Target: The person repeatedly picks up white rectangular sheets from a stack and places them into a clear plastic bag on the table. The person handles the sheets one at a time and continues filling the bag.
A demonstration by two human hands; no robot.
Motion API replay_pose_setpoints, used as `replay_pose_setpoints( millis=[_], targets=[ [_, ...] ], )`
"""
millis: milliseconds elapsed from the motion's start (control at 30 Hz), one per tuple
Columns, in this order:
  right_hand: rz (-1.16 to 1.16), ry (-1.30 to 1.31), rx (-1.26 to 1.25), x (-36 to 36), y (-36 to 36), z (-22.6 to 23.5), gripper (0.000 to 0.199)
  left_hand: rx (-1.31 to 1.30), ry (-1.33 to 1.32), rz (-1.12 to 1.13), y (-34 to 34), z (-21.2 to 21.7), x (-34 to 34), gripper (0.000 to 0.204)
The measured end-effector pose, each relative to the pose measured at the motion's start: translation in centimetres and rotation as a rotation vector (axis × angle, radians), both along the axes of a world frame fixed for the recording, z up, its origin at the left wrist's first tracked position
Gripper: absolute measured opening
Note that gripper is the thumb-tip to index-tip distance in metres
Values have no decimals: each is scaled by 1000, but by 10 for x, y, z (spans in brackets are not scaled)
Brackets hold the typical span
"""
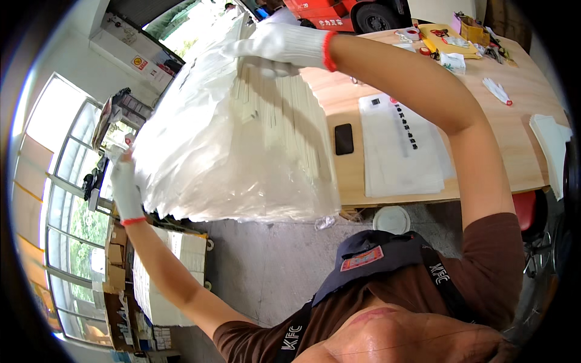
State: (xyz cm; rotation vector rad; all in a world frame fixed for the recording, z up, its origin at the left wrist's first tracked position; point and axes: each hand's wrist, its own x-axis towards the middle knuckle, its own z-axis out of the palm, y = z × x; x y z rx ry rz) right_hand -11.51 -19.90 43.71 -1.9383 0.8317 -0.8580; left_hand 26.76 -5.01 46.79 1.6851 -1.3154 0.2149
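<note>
The left hand [124,187], in a white knit glove with a red cuff, is closed on the lower left edge of a big clear plastic bag [200,151] that holds a thick stack of thin white sheets [278,103]. Beyond that hand sit stacked cardboard cartons [163,278] and a cluttered shelf by the windows.

The bag hangs in the air between the 2 hands, raised in front of the person and tilted, the stack's edges showing through the film.

The right hand [275,45], gloved the same way, clamps down on the bag's top corner, fingers curled over the plastic.

Past the right hand lies a wooden table [514,121] with a black phone [344,138] just beside flat clear sleeves [402,145], a lone glove [497,91] farther right, and tape and tools at the far end.

The likely trouble is the film itself: both grips seem to be on loose plastic, not on the stack, so the weight could stretch or tear it, or the sheets could slide toward the lower end and spill onto the floor. Smooth film against knit gloves may also slip.
</note>
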Motion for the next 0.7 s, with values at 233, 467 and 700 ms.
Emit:
replay_pose_setpoints(
  millis=[233,467,700],
  targets=[
    [-70,-501,-654,21,-61,-27,49,-305,250,-343,-25,-47,-12,42],
    [-129,-506,-1072,89,-61,-58,46,-304,239,-224,-28,-71,-3,50],
    [23,-305,-1418,57,38,-107,33,-538,324,-164,-11,-172,-30,60]
  ],
)
